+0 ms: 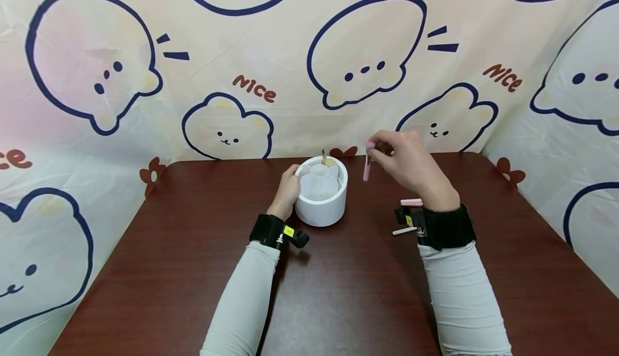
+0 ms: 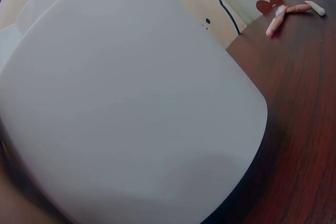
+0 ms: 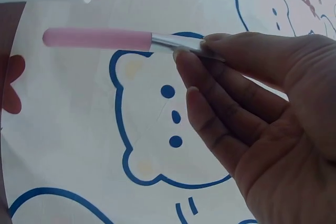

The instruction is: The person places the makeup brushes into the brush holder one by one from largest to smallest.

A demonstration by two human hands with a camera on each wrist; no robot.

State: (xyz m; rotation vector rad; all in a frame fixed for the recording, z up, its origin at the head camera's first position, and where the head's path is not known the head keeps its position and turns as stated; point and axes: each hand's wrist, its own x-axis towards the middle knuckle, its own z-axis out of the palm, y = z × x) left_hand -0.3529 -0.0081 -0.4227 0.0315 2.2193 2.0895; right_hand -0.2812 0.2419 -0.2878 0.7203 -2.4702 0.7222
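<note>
- Pale cartoon-printed cloth point(image 1: 290, 44) hangs behind a dark wood-grain tabletop point(image 1: 338, 291).
- Near the tabletop's far edge is a white round holder point(image 1: 320, 213), divided inside into compartments; a gold-coloured piece point(image 1: 324, 157) sticks up at its far side, too small to identify.
- Right hand point(image 1: 411, 157): fingers pinched narrow on the silvery neck of a pink-handled brush point(image 1: 366, 172), which hangs handle-down in the air, right of the holder and apart from it.
- Left hand point(image 1: 285, 189): against the holder's left side; its fingers are mostly hidden, so I cannot tell how far they curl.
- Step in hand, as I judge it: bringing the brush across to stand it in the holder.
- Next move probably calls for carrying the brush left over the rim, lining its handle up with a compartment and lowering it while the holder is kept steady.
- Near the right wrist, a pink stick point(image 1: 411, 202) and a whitish stick point(image 1: 404, 231) lie on the tabletop.
- Writing: "Nice" point(image 1: 254, 88) in reddish-brown on the cloth, more than once; yellow labels point(image 1: 288, 231) on the wrist cameras are unreadable. I see no brand.
</note>
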